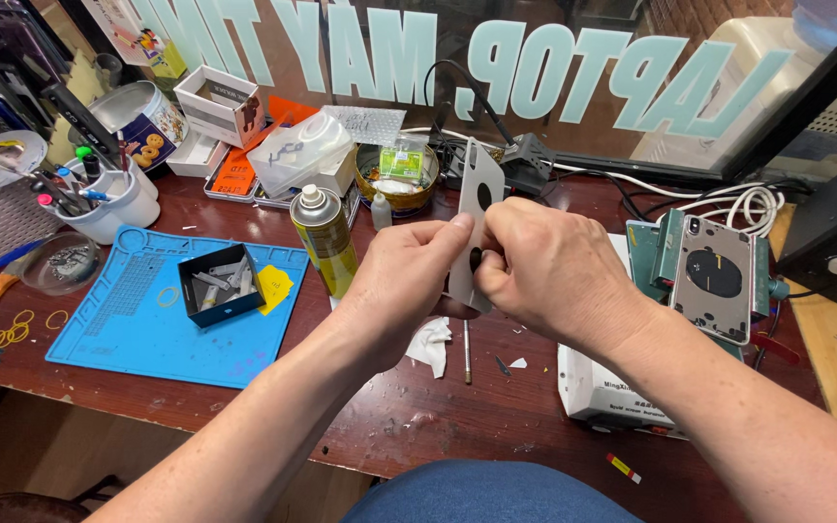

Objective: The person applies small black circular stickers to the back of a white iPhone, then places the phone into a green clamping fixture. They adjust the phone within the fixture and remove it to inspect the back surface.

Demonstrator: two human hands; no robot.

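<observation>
Both hands are up over the desk, the left hand (409,276) and right hand (544,271) pinching a white phone back cover (478,208) upright between fingertips. Best to grip by its edges, light pressure, no flexing. The spray can (325,237) stands just left; the blue mat (118,310) offers open room, the clamped phone housing (714,276) crowds the right.

A white panel (477,208) with black holes. Left, a blue mat (138,320) bears a black box (220,283) and a yellow note (274,287). The can (323,240) is gold, the table (418,416) dark red-brown. Yellow bands (10,334) lie far left.
</observation>
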